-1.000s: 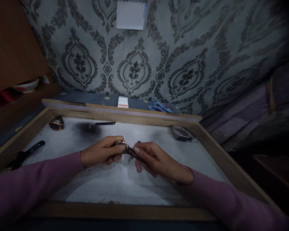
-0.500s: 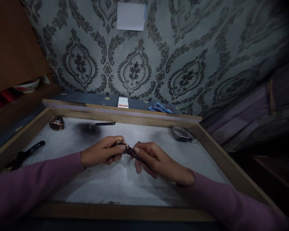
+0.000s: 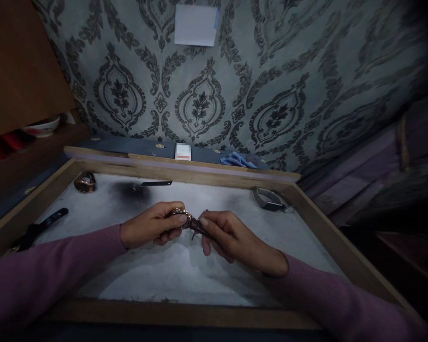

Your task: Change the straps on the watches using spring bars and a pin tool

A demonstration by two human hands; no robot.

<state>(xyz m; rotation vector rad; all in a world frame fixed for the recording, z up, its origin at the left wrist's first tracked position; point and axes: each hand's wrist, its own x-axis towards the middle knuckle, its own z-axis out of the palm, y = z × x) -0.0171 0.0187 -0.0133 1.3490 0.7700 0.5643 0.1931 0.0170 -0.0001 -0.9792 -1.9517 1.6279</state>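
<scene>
Over the middle of a shallow wooden tray with a whitish bottom, both hands hold one wristwatch [image 3: 186, 217]. Its round case has a gold-toned rim and is pinched between the thumb and fingers of my left hand [image 3: 160, 222]. My right hand [image 3: 228, 232] grips the dark brown strap [image 3: 198, 226] close to the case, fingers curled beneath it. A small dark end sticks out below the strap; what it is I cannot make out. Part of the case is covered by my left thumb, and the far strap is hidden.
Along the tray's rim [image 3: 214, 311] lie a rose-gold watch [image 3: 84, 182], a black-strapped watch [image 3: 39, 228], a thin black blade [image 3: 157, 183] and a grey watch [image 3: 270, 198]. Behind the tray are a small white box [image 3: 183, 151] and a blue cloth [image 3: 238, 159].
My right hand has slid very slightly along the strap, away from the case, and more of the strap shows. My left hand keeps its hold on the case.
</scene>
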